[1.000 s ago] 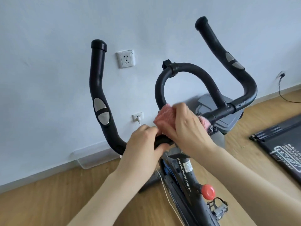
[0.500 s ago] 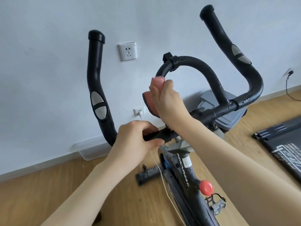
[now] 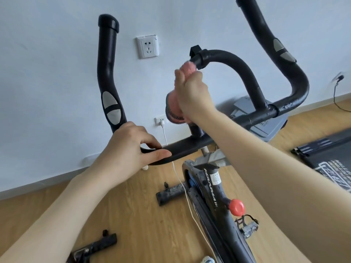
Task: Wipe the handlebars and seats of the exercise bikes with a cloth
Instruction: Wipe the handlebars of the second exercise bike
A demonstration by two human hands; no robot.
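Since a second ago I am sliding the pink cloth (image 3: 175, 103) up the handlebars' (image 3: 191, 147) centre loop; my right hand (image 3: 191, 93) is wrapping it around the bar while my left hand (image 3: 131, 149) is gripping the crossbar. Both horns look unwiped; seats are out of view.

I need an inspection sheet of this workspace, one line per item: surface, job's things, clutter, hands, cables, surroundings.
Surface: wooden floor, bare boards around the bike.
Job's things: black handlebars; pink cloth wrapped on the centre loop bar. No seat in view.
Clutter: nothing seen.
Hands: left hand grips the crossbar; right hand grips the cloth against the loop.
Cables: white cable from the lower wall socket down past the frame; black cable at far right.
Surroundings: white wall, upper socket, red knob, pedal, black mat.
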